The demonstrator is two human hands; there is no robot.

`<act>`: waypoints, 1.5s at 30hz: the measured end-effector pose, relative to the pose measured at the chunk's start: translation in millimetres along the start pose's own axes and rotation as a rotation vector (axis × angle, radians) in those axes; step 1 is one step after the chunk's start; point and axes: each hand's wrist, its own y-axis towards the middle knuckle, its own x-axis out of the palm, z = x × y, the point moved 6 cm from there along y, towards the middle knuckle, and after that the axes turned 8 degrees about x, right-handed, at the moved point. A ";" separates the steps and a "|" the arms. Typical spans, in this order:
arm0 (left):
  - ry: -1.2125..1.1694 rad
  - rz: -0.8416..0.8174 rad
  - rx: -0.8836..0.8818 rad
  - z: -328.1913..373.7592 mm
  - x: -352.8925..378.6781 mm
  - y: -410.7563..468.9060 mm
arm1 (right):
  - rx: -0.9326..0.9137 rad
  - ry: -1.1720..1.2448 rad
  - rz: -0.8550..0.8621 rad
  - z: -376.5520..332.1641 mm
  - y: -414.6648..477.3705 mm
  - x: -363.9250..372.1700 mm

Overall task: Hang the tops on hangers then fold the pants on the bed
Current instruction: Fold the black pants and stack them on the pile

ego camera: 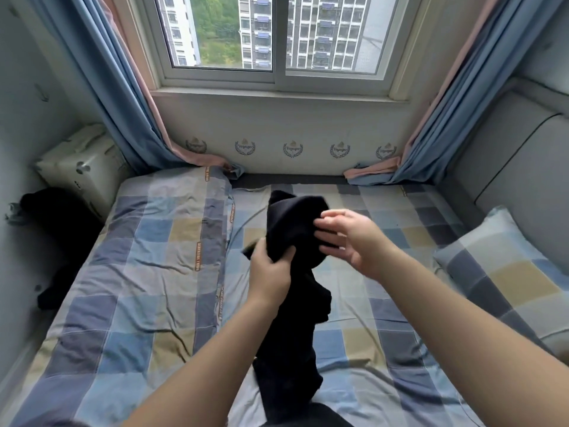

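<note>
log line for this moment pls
stage: handling black garment | left hand: grips garment, held above bed | right hand: at garment's upper edge, grip unclear

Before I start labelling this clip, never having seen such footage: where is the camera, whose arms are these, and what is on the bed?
One picture, from a camera worn on a person's head, looking down; the bare arms are their own. The left hand grips a black soft cloth garment, lifted above the checked blue, grey and tan bedcover. The right hand reaches its upper edge; blur hides whether it pinches. Another dark garment lies beside the bed's left edge, a checked pillow at right.
</note>
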 end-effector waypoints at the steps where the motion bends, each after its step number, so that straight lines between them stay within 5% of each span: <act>1: -0.010 0.032 0.004 3.8 -4.4 5.3 | -0.014 -0.097 -0.008 12.4 -2.5 -3.7; 9: -0.227 0.068 -0.153 7.4 -17.9 30.9 | -0.023 -0.556 -0.344 119.0 -13.4 26.5; 13: -0.241 0.035 -0.233 7.7 -19.2 36.5 | -0.147 -0.700 -0.082 118.5 -2.2 24.8; 19: -0.095 -0.181 -0.166 18.9 -36.1 50.3 | -0.051 -0.396 0.084 84.0 8.3 5.6; 24: 0.239 -0.600 -0.103 1.2 -24.0 0.4 | 0.064 0.055 0.114 54.4 4.0 16.0; 26: 0.181 -0.650 0.001 -5.4 -6.0 -22.2 | 0.084 0.203 0.068 41.2 0.0 25.1; 29: 0.170 -0.431 0.191 -7.7 6.5 -23.3 | 0.109 0.303 -0.009 24.2 -7.6 34.6; 33: 0.117 -0.210 0.138 -10.0 -2.4 -0.1 | 0.049 0.277 -0.101 14.7 -10.2 26.9; 37: -0.011 -0.125 0.078 -4.3 -14.1 14.8 | -0.142 -0.162 -0.049 44.1 -11.0 -1.7; 43: -0.223 -0.065 -0.156 1.6 -13.4 28.8 | 0.023 -0.551 -0.127 151.5 -12.9 -12.0; 45: -0.254 -0.069 -0.220 1.6 -11.6 28.5 | -0.010 -0.615 -0.030 161.5 -4.7 -13.5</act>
